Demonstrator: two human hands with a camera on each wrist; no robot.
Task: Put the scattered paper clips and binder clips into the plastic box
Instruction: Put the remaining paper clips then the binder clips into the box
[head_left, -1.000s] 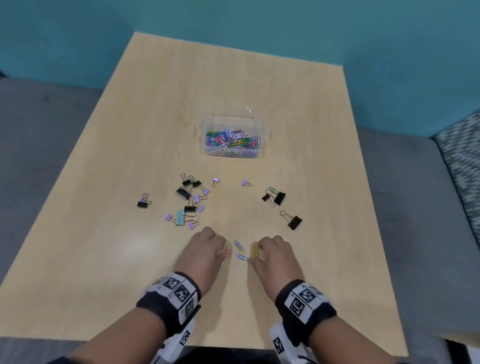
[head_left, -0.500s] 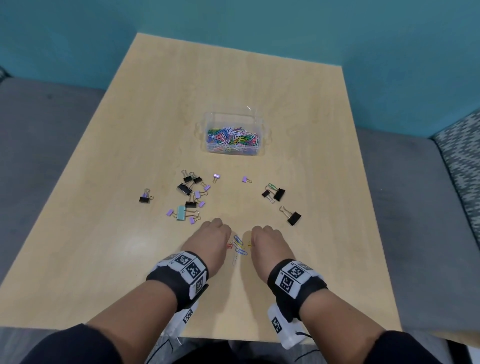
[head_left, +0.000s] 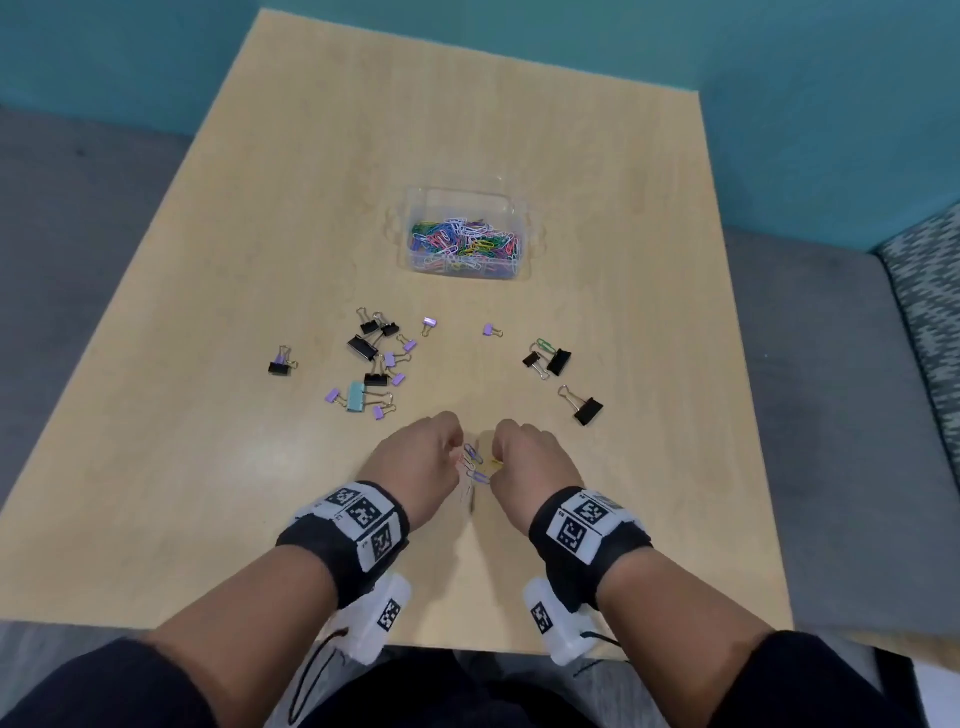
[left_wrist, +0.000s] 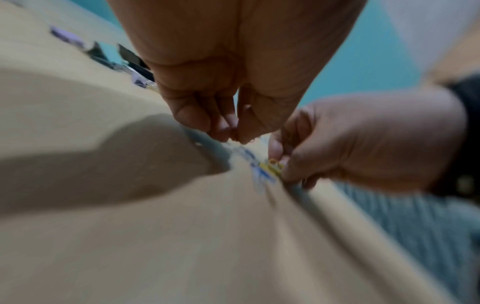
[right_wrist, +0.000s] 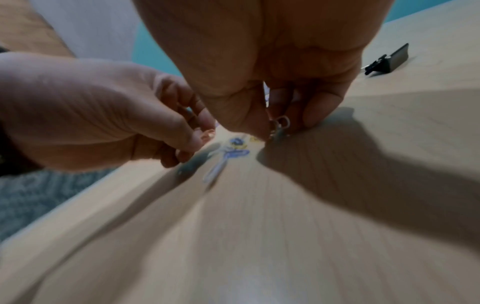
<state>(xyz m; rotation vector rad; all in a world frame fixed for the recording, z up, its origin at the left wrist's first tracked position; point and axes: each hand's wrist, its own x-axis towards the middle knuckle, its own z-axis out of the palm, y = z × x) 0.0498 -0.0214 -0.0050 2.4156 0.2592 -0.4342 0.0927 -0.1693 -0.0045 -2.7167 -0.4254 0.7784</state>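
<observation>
A clear plastic box (head_left: 462, 191) holding many coloured paper clips stands mid-table. Near the front edge a few loose paper clips (head_left: 474, 460), blue and yellow, lie between my hands. My left hand (head_left: 452, 453) has its fingers curled, and the fingertips (left_wrist: 228, 131) pinch an orange-red clip (right_wrist: 207, 133). My right hand (head_left: 501, 458) is curled too and pinches paper clips (right_wrist: 281, 122), among them a yellow one (left_wrist: 272, 164). Binder clips lie scattered between the hands and the box: a left cluster (head_left: 371, 364), black ones on the right (head_left: 558, 361), and one by itself (head_left: 588, 410).
The wooden table (head_left: 571, 156) stands against a teal wall, with grey carpet on both sides. A lone black binder clip (head_left: 280, 366) lies far left and a small purple one (head_left: 488, 329) sits in front of the box.
Both hands have drawn closer together around the small clip cluster, and their fingers have curled tighter. The binder clips and the box have not moved.
</observation>
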